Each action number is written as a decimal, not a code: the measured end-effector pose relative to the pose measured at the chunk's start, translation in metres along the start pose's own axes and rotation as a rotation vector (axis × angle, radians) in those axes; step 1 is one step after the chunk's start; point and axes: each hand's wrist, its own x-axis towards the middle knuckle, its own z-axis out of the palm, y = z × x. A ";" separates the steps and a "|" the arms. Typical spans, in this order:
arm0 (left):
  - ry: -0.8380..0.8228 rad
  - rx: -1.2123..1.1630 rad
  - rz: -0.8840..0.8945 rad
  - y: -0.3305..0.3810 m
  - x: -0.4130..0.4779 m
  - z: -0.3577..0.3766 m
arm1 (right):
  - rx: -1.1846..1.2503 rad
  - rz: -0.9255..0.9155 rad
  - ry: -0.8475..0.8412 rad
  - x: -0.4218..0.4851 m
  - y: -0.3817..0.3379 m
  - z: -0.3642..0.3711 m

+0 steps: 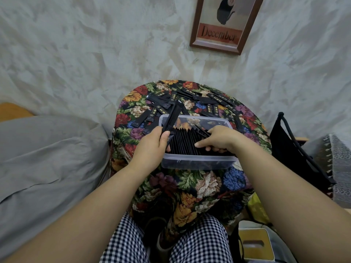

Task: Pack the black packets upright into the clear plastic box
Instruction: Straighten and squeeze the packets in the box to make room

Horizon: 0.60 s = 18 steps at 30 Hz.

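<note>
Count: one clear plastic box (199,162); two hands, left hand (152,147) and right hand (222,138); one thin held bunch (173,118) of black packets, number unclear; one row of upright packets (182,143), too dense to count; roughly twenty loose packets (214,109) at 12 o'clock of the box.

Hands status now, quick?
Left hand: grips a packet over the box.
Right hand: on the packed row; grip cannot be told.

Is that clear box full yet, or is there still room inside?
Not full. Upright black packets fill the near part of the clear plastic box; at its far end the floral cloth shows through.
</note>
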 end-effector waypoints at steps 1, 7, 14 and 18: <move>0.000 0.000 -0.003 0.000 0.000 0.000 | -0.005 0.000 0.000 0.000 0.000 0.001; -0.002 -0.003 -0.013 0.000 0.000 0.000 | 0.167 -0.028 0.002 -0.005 -0.001 -0.003; -0.016 -0.015 -0.021 0.004 -0.001 -0.002 | 0.496 -0.072 0.070 -0.005 0.003 -0.005; -0.014 -0.025 -0.026 0.004 -0.001 -0.002 | 0.431 -0.087 0.280 0.000 0.003 -0.007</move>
